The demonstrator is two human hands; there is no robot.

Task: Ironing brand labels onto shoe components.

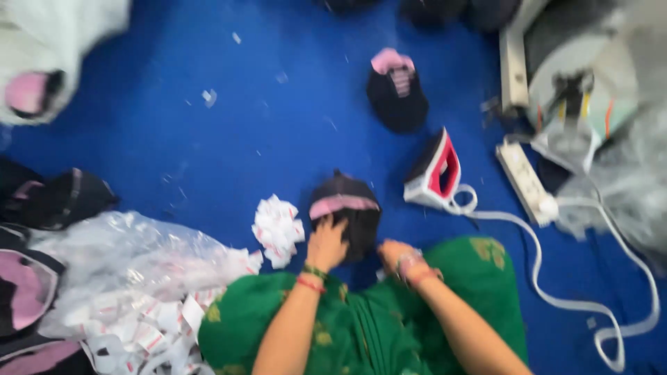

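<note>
Fingers [325,235] of the left hand [326,244] are closed on a black-and-pink cap [345,208] on the blue floor [208,153]. The right hand [401,258] is curled beside it, its grip unclear. Another cap [396,94] lies near the iron [434,172].

Left hand [326,243] grips a black-and-pink cap [345,208] — right hand [399,258] rests just beside it.

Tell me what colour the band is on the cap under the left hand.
Pink, on a black cap that the left hand touches; seen from the head camera.
</note>
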